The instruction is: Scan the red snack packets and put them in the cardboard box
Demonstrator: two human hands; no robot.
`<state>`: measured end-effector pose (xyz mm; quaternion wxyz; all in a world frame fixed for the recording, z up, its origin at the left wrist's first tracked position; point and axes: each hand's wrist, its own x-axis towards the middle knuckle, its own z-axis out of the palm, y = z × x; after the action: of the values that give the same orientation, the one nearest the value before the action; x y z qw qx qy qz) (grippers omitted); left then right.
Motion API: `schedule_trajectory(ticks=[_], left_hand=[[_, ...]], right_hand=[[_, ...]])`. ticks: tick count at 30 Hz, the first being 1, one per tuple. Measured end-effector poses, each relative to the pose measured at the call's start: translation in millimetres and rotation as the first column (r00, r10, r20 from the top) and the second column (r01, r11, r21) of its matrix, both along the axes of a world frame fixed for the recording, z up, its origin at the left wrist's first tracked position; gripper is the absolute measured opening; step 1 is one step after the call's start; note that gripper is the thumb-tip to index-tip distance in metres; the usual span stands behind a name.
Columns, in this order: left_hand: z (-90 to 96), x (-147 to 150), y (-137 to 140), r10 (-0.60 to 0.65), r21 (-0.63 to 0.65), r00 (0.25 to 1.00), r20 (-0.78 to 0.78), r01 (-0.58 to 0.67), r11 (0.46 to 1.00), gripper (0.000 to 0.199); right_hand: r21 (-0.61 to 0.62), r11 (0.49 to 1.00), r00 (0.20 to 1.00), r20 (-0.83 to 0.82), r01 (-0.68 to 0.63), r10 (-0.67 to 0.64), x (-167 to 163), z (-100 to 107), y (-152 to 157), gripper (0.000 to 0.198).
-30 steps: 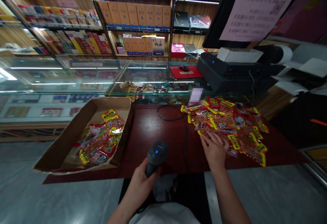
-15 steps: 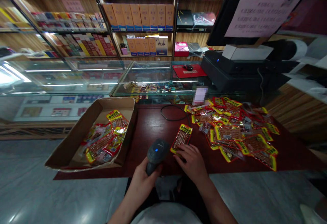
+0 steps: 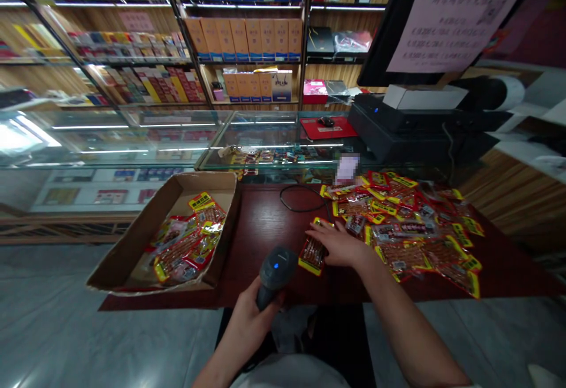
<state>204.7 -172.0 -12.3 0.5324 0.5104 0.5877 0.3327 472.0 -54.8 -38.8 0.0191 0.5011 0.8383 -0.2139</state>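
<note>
My left hand (image 3: 252, 323) is closed round the handle of a dark barcode scanner (image 3: 277, 267), which shows a small blue light on its head. Under the outstretched fingers of my right hand (image 3: 338, 245) lies a snack packet (image 3: 312, 253) with yellow ends and brown sticks behind clear film. The hand covers the packet's middle and right side. To the right, a loose pile of similar red and yellow packets (image 3: 398, 252) spreads over the dark red table (image 3: 260, 217). Several more packets (image 3: 190, 243) lie in an open cardboard box (image 3: 124, 252) on the left.
A black cable (image 3: 294, 208) loops on the table behind the scanner. Beyond stand a glass display counter (image 3: 265, 134), a red mouse mat (image 3: 316, 130) with a mouse, and a black monitor (image 3: 384, 40) with a paper sheet on it. Stocked shelves line the back.
My right hand has moved from the packet's near end to its middle and right side. A packet on the pile's left part no longer shows. The view has shifted slightly.
</note>
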Motion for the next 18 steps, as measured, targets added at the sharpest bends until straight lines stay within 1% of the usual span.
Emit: schedule_trajectory(ticks=[2, 5, 7, 10, 14, 16, 18], left_hand=[[0.5, 0, -1, 0.000, -0.006, 1.000, -0.004, 0.000, 1.000, 0.019], [-1.5, -1, -1, -0.013, -0.017, 1.000, -0.011, 0.013, 1.000, 0.020], [-4.4, 0, -1, -0.019, -0.018, 1.000, -0.014, 0.019, 1.000, 0.020], [-8.3, 0, 0, -0.025, -0.003, 0.999, -0.024, 0.025, 1.000, 0.018], [-7.2, 0, 1, -0.043, 0.019, 0.998, -0.053, 0.044, 0.999, 0.017], [-3.9, 1, 2, -0.048, 0.016, 0.998, -0.050, 0.049, 0.999, 0.017], [-0.1, 1, 2, -0.038, 0.018, 0.999, -0.039, 0.038, 0.999, 0.017]], right_hand=[[0.107, 0.994, 1.000, -0.014, -0.023, 0.024, 4, -2, 10, 0.085], [0.276, 0.961, 0.993, -0.112, -0.010, 0.042, 11, -10, 19, 0.069], [0.339, 0.940, 0.983, -0.180, 0.022, 0.042, 15, -16, 22, 0.057], [0.386, 0.919, 0.964, -0.265, 0.076, 0.032, 19, -26, 22, 0.044], [0.426, 0.875, 0.925, -0.376, 0.228, -0.058, 18, -37, 22, 0.035], [0.425, 0.853, 0.902, -0.417, 0.302, -0.112, 16, -37, 24, 0.036], [0.410, 0.833, 0.877, -0.449, 0.372, -0.170, 12, -31, 25, 0.043]])
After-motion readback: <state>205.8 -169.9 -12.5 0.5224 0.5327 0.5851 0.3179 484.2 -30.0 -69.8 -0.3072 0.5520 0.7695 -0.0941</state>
